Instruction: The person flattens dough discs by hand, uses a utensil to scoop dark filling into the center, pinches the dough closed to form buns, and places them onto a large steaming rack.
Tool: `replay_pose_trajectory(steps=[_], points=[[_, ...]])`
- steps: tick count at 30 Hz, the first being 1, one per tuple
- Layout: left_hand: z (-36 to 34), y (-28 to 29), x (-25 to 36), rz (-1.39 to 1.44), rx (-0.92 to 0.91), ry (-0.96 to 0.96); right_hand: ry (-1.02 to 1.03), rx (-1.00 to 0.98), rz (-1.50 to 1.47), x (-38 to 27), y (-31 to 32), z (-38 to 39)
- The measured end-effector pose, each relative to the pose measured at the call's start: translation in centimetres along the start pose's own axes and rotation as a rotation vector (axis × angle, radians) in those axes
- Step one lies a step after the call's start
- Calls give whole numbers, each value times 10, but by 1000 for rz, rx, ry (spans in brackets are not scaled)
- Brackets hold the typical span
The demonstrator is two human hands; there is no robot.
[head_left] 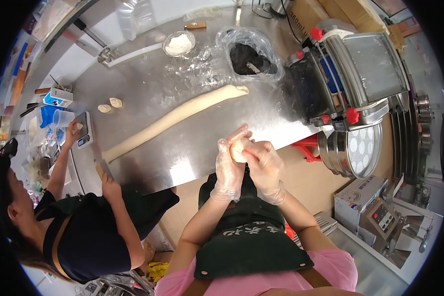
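Both gloved hands — left hand [230, 165] and right hand [262, 165] — cup together around a dough piece [238, 150], which may stick to the gloves and tear.

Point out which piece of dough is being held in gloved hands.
The small dough ball, cupped between the left hand and right hand; the long dough rope lies untouched on the table.

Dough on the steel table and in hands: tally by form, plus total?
Long dough rope: 1
Small cut dough pieces on the table: 2
Dough piece on the scale under a co-worker's hand: 1
Dough ball pressed between gloved left hand and right hand: 1
Total: 5
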State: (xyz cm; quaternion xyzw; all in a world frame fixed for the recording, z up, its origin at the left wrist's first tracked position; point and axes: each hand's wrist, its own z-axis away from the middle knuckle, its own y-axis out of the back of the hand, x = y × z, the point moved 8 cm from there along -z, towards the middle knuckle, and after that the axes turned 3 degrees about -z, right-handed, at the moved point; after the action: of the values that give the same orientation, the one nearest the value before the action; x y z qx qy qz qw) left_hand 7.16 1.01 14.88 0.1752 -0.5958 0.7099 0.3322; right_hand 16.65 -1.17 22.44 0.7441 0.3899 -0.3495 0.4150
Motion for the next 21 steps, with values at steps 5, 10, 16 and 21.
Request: replay_pose_trajectory(steps=[5,10,16,21], points=[[2,70,-80,166,71,428,135,-271,59,51,-22,47],[-38,81,-93,-64,12,330,-313,-395,-59,137,-48,49],[-52,107,-89,-565,-7,12,-343,-392,-72,224,-60,61],[-56,86,-125,-385,57,117,-621,-62,-483,211,-65,79]])
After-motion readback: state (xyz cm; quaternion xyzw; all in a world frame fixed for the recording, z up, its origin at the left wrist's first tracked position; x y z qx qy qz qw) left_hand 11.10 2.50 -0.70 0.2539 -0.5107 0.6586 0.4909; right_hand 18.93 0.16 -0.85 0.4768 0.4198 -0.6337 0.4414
